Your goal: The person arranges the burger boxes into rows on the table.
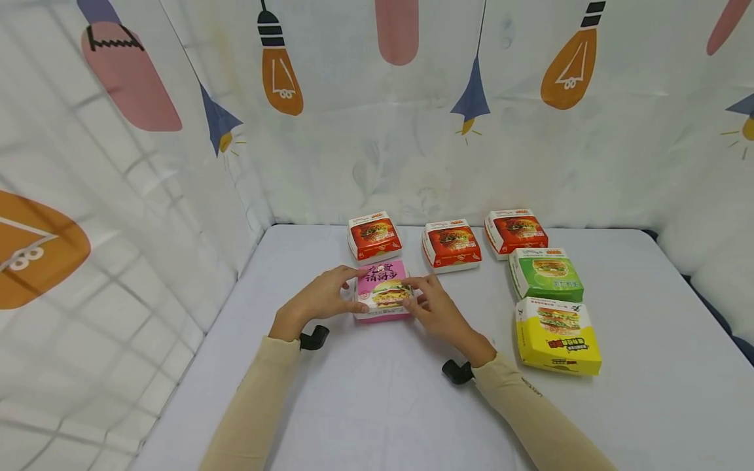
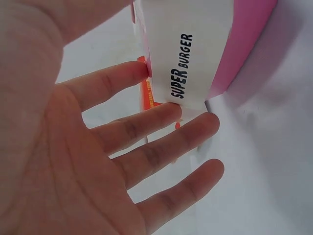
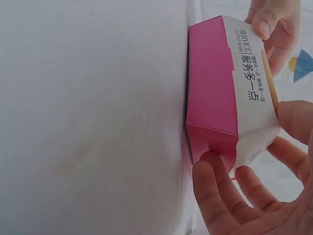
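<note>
A pink and white burger box (image 1: 383,288) stands between the two hands, lid closed, on the white table. At its left side is my left hand (image 1: 324,294), thumb at the near corner and index fingertip at the far top edge. The left wrist view shows the white side panel (image 2: 190,54) printed "SUPER BURGER", with the other fingers (image 2: 166,152) spread beside it. My right hand (image 1: 438,311) holds the right side. In the right wrist view its thumb (image 3: 296,117) lies at the lid's edge and its fingers (image 3: 212,191) reach the pink lower side.
Behind the pink box are two red burger boxes (image 1: 375,237) (image 1: 452,246). On the right, a third red box (image 1: 516,232), a green box (image 1: 546,275) and a yellow box (image 1: 557,335) form a row towards the near side. A patterned curtain (image 1: 365,144) hangs behind the table.
</note>
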Motion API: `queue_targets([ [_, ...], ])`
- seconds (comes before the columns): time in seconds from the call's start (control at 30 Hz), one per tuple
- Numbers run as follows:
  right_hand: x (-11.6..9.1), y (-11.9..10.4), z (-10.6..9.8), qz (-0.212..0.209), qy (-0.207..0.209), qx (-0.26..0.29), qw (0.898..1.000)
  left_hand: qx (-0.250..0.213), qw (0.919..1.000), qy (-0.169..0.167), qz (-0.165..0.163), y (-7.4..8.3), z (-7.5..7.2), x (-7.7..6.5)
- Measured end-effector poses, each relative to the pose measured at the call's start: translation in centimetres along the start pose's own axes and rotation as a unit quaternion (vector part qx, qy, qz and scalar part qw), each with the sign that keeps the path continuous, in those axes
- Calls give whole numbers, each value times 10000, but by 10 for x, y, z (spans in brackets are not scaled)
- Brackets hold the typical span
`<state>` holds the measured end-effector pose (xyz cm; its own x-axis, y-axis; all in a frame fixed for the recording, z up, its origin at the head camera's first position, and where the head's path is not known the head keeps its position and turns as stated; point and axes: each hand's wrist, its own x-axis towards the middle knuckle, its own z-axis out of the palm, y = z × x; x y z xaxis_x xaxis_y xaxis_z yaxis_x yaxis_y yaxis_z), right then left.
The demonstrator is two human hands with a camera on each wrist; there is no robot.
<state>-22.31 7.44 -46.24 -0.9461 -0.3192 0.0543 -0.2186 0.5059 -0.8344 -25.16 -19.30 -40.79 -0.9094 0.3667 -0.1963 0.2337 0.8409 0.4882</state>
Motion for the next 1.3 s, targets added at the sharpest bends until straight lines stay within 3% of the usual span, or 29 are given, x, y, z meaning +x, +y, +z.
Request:
queue_targets([
  [0.3,0,-1,1,16,-52,55,10000,-87,9998,-27,171,-2,-3,-3],
  [0.5,-1,-1,2,-41,-41,191,9998,-548,9976,-173,386,-3,-3,-5],
  [0.8,-1,-2,3,30,-45,270,9996,-856,9954,-279,342,-6,-4,-4],
  [1.3,-2,-3,5,171,-173,189,9995,-965,9941,-300,385,-10,-7,-5],
])
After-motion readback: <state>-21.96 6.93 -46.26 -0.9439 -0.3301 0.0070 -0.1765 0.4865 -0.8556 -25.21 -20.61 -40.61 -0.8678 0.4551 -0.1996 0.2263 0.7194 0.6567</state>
